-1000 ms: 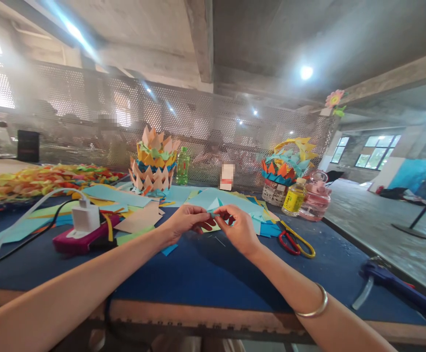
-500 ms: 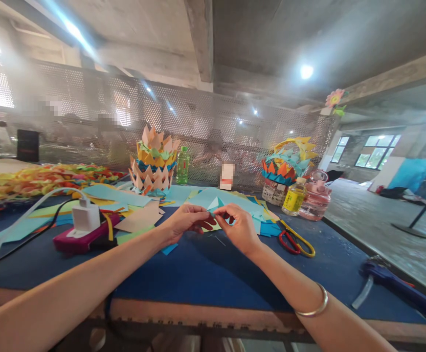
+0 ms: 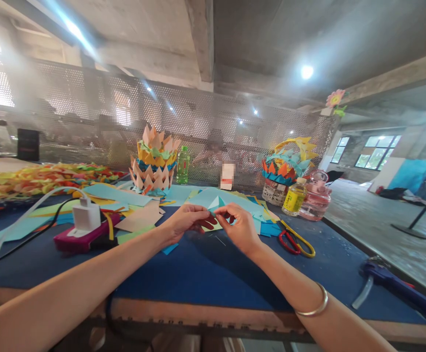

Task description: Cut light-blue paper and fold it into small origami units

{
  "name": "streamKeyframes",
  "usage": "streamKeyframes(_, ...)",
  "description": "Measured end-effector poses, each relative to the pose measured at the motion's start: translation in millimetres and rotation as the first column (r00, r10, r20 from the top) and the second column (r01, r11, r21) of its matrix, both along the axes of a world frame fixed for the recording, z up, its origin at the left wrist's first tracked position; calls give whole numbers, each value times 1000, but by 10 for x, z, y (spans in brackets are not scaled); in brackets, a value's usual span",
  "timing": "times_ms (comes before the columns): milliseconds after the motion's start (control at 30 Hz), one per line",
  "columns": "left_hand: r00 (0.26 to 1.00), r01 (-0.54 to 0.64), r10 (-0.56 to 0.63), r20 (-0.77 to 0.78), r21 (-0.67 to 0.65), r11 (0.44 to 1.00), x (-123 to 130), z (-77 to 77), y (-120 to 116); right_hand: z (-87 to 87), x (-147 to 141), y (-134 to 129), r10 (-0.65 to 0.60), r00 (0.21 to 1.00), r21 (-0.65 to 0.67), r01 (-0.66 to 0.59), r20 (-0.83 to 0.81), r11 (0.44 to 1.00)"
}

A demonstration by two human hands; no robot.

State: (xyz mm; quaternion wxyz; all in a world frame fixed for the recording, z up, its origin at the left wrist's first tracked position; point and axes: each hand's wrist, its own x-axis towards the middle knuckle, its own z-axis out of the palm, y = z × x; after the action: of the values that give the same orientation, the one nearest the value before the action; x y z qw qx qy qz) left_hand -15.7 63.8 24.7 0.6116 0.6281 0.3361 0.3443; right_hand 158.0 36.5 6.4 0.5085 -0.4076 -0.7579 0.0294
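Between my two hands is a small folded piece of light-blue paper [image 3: 217, 202], its pointed tip facing up and away from me. My left hand [image 3: 190, 221] pinches its lower left side with thumb and fingers. My right hand [image 3: 237, 226] grips the lower right corner between thumb and forefinger. Fingers hide the paper's bottom edge. Behind it lie light-blue paper sheets [image 3: 235, 196], and a pair of scissors [image 3: 295, 241] with red and yellow handles rests to the right of my right hand.
A magenta power strip [image 3: 66, 243] with a white charger [image 3: 86, 218] sits at left. Layered paper crowns [image 3: 154, 164] stand behind, near a green bottle [image 3: 183, 165]. A yellow-labelled bottle [image 3: 293, 198], a pink jug [image 3: 314, 198] and a glue gun [image 3: 389, 281] are at right.
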Motion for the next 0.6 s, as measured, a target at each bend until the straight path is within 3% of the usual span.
streamKeyframes(600,1000,14,-15,23,52,999,-15,-53,57,9,-13,-12,23,999,3,-23,-42,1000)
